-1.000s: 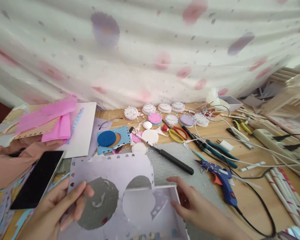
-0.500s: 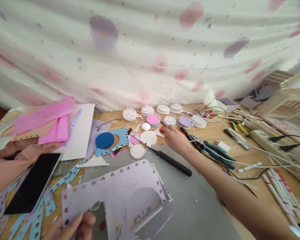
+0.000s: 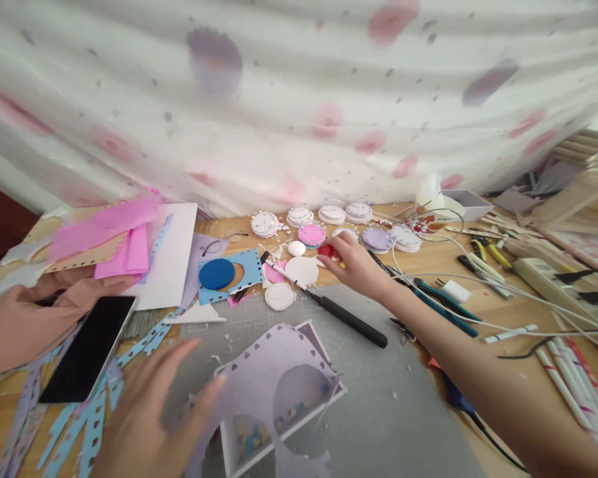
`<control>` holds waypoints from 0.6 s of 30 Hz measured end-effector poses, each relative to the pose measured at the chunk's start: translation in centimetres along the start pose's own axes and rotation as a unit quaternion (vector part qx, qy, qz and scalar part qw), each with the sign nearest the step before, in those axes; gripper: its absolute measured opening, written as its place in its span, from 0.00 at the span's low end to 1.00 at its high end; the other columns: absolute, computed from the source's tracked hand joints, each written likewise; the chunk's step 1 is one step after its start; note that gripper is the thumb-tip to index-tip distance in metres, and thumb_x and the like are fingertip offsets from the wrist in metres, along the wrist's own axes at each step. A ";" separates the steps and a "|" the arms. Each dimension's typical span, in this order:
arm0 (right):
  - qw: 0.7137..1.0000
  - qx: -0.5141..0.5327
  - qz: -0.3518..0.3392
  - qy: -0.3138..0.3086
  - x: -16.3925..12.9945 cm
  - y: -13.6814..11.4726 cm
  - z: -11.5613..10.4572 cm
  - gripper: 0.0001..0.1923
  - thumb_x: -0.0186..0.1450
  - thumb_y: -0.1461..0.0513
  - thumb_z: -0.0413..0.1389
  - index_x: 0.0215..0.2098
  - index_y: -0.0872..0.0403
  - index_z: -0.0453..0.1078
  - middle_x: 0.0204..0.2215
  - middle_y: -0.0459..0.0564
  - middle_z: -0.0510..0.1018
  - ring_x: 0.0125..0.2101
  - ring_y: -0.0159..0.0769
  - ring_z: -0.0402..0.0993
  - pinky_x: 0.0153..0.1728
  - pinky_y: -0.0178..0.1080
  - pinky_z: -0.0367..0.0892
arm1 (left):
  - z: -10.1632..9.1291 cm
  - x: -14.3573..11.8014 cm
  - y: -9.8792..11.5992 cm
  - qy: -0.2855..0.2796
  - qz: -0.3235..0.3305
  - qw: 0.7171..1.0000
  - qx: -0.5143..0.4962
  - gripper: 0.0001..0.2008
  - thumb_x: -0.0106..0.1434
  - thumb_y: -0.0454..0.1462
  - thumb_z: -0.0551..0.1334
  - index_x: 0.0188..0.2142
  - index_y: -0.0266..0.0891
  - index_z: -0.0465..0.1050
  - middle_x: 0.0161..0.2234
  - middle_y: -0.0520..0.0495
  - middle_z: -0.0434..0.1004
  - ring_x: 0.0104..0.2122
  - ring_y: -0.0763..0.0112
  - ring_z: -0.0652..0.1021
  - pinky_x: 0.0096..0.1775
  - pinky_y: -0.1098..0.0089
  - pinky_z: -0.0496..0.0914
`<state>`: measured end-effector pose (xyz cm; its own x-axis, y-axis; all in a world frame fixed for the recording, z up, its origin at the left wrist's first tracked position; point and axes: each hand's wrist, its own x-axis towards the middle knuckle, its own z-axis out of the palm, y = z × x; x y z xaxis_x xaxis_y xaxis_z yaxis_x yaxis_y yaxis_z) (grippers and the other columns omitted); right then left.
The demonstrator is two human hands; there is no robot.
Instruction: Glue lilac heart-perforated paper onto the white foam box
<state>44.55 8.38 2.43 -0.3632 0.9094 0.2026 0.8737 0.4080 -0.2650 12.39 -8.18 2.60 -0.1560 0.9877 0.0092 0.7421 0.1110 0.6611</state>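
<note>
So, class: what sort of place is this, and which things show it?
Probably a home craft table: cut paper circles in rows, a lilac sheet with round holes cut out, and a blue glue gun by the cutting mat.

The desk (image 3: 483,312) is pale wood, smooth and lightly grained; the cutting mat (image 3: 403,398) is matt grey, rubbery-looking; the lilac sheet (image 3: 274,372) is thin matt paper with punched edges; the phone (image 3: 87,358) has a glossy black glass face; the craft knife (image 3: 351,322) has a matt black plastic handle; the curtain (image 3: 299,99) is soft printed cloth.
</note>
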 end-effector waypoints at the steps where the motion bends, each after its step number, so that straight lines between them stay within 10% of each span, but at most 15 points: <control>1: 0.999 0.033 -0.008 0.008 -1.1 -1.4 -0.8 0.14 0.72 0.57 0.43 0.45 0.59 0.63 0.40 0.55 0.69 0.39 0.37 0.67 0.42 0.36 0.64 | 0.9 1.1 1.4 -0.015 0.052 0.998 0.044 0.26 0.54 0.50 0.65 0.50 0.43 0.71 0.54 0.40 0.71 0.56 0.45 0.66 0.58 0.46 0.56; 5: 0.918 0.386 -0.059 -0.069 -5.7 -7.2 -3.2 0.18 0.73 0.54 0.38 0.38 0.55 0.63 0.30 0.48 0.69 0.32 0.32 0.67 0.35 0.34 0.65 | 4.5 4.2 5.0 -0.091 0.191 0.975 0.074 0.15 0.57 0.46 0.64 0.40 0.41 0.76 0.44 0.41 0.78 0.48 0.51 0.72 0.52 0.53 0.63; 8: 0.866 0.449 -0.110 -0.192 -8.4 -9.6 -3.5 0.18 0.72 0.51 0.42 0.38 0.55 0.64 0.31 0.48 0.71 0.30 0.31 0.67 0.33 0.33 0.64 | 5.2 4.7 5.7 -0.114 0.209 0.971 0.024 0.06 0.60 0.41 0.61 0.32 0.41 0.73 0.37 0.45 0.79 0.41 0.59 0.75 0.47 0.60 0.67; 13: 0.882 0.353 -0.134 -0.282 -11.2 -9.8 -3.3 0.16 0.68 0.50 0.51 0.39 0.55 0.66 0.27 0.46 0.70 0.25 0.31 0.63 0.25 0.32 0.57 | 2.2 1.9 6.7 -0.094 0.081 0.987 -0.098 0.10 0.62 0.45 0.58 0.32 0.42 0.65 0.23 0.55 0.70 0.24 0.71 0.71 0.26 0.74 0.65; 18: 0.897 0.381 -0.064 -0.216 -12.3 -9.1 -3.7 0.12 0.69 0.53 0.51 0.40 0.54 0.65 0.33 0.47 0.69 0.32 0.33 0.64 0.34 0.33 0.60 | 0.9 -2.9 7.7 -0.095 -0.026 0.971 -0.217 0.14 0.59 0.49 0.61 0.37 0.44 0.66 0.25 0.53 0.77 0.22 0.70 0.74 0.23 0.76 0.67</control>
<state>42.28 -6.86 5.84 -0.6796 0.7309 -0.0626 0.4008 0.2985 -0.8661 19.18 -10.05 6.97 -0.0318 0.9891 -0.1440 0.3857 0.1451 0.9111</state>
